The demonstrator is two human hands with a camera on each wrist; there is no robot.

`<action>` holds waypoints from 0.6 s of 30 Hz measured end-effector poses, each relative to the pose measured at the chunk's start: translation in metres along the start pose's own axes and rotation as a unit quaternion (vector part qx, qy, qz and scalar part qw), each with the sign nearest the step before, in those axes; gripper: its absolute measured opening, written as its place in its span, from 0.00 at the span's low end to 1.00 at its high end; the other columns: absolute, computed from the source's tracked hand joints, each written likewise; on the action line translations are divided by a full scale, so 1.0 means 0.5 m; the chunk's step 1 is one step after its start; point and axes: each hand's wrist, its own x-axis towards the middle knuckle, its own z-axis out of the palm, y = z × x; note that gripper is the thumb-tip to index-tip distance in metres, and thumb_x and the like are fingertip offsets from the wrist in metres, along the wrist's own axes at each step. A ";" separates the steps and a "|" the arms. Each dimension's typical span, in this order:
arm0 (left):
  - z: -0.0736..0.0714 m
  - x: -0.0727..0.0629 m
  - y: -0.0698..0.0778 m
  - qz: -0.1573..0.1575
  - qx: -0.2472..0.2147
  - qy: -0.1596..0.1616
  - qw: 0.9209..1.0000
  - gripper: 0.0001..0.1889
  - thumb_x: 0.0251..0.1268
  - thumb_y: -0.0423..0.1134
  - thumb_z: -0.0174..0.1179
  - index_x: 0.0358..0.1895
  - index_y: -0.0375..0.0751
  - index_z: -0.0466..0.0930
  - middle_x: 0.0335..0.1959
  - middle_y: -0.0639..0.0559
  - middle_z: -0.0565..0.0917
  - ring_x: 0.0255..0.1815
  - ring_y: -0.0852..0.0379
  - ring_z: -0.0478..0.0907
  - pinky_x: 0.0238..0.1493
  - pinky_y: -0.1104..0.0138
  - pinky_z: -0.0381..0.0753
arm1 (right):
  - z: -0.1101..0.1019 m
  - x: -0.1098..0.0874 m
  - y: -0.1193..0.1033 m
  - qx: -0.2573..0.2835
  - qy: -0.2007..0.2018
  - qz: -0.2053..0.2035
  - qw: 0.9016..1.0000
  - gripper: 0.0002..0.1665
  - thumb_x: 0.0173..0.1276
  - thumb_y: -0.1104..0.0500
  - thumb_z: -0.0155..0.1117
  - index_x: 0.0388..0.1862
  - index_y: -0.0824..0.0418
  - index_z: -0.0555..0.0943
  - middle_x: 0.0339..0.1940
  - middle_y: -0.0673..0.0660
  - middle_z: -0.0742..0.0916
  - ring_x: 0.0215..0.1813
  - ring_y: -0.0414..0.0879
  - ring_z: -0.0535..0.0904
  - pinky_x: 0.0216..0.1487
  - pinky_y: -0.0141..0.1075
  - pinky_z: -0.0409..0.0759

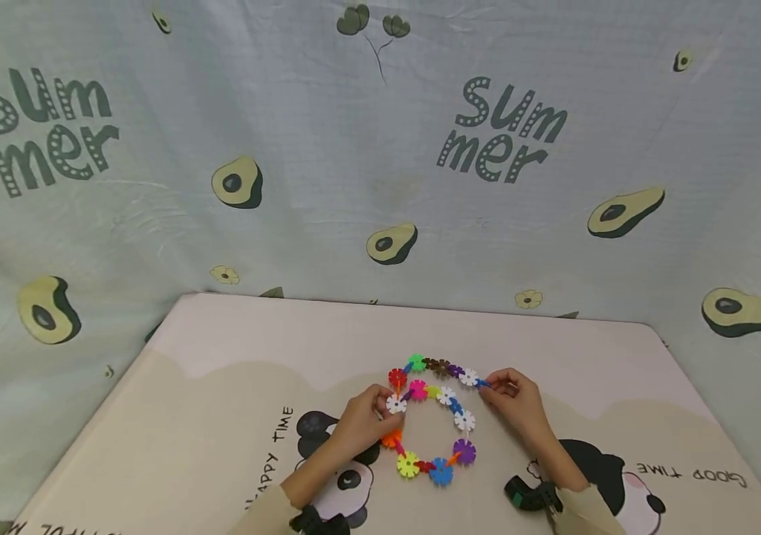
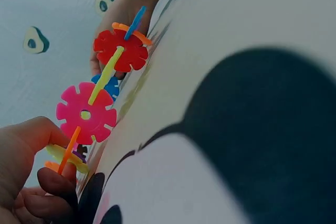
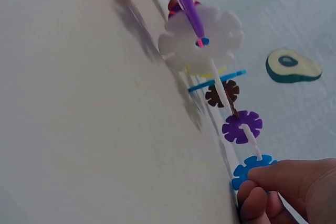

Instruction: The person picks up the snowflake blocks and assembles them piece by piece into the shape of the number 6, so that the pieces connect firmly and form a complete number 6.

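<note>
A chain of colourful notched plastic discs (image 1: 441,472), slotted into one another, curves in a ring with a second strand along its far side. My left hand (image 1: 365,423) pinches the chain at its left side, close to a white disc (image 1: 396,403) and an orange disc (image 1: 392,438). In the left wrist view, a pink disc (image 2: 86,113) stands just beyond those fingertips. At the far strand's right end, my right hand (image 1: 516,401) pinches a blue disc (image 3: 253,170) between thumb and fingers. A purple disc (image 3: 242,127) comes before it along the strand.
The chain is over a pale tabletop (image 1: 233,334) printed with panda faces and lettering. Behind the table hangs a light cloth (image 1: 313,186) with avocado prints. A dark device (image 1: 533,494) is strapped at the right wrist.
</note>
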 end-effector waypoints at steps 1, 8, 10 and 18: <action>0.000 0.005 -0.001 0.004 0.006 0.004 1.000 0.18 0.56 0.36 0.68 0.46 0.29 0.76 0.23 0.55 0.75 0.21 0.67 0.65 0.22 0.74 0.66 | 0.000 0.006 0.000 0.001 0.006 0.005 1.000 0.11 0.61 0.69 0.69 0.40 0.72 0.78 0.32 0.59 0.80 0.28 0.38 0.76 0.31 0.27 0.78; -0.004 0.024 -0.005 0.014 0.011 -0.035 0.999 0.28 0.55 0.38 0.67 0.58 0.29 0.74 0.34 0.50 0.80 0.20 0.67 0.66 0.21 0.73 0.66 | 0.003 0.051 0.001 0.017 0.032 0.032 0.999 0.14 0.62 0.69 0.69 0.42 0.74 0.76 0.31 0.57 0.80 0.26 0.36 0.75 0.30 0.27 0.78; -0.007 0.025 -0.006 0.013 0.015 -0.057 0.998 0.32 0.52 0.38 0.65 0.63 0.30 0.71 0.40 0.48 0.80 0.21 0.67 0.66 0.22 0.73 0.66 | 0.005 0.063 0.003 0.023 0.035 0.042 0.998 0.14 0.62 0.68 0.69 0.42 0.74 0.76 0.31 0.56 0.80 0.25 0.36 0.75 0.30 0.27 0.78; -0.008 0.024 -0.003 -0.007 0.048 -0.051 0.998 0.34 0.56 0.47 0.67 0.63 0.30 0.72 0.43 0.47 0.77 0.25 0.64 0.65 0.24 0.72 0.64 | 0.012 0.085 0.005 0.038 0.019 0.046 0.998 0.15 0.63 0.69 0.68 0.45 0.75 0.76 0.30 0.54 0.82 0.27 0.36 0.77 0.32 0.27 0.79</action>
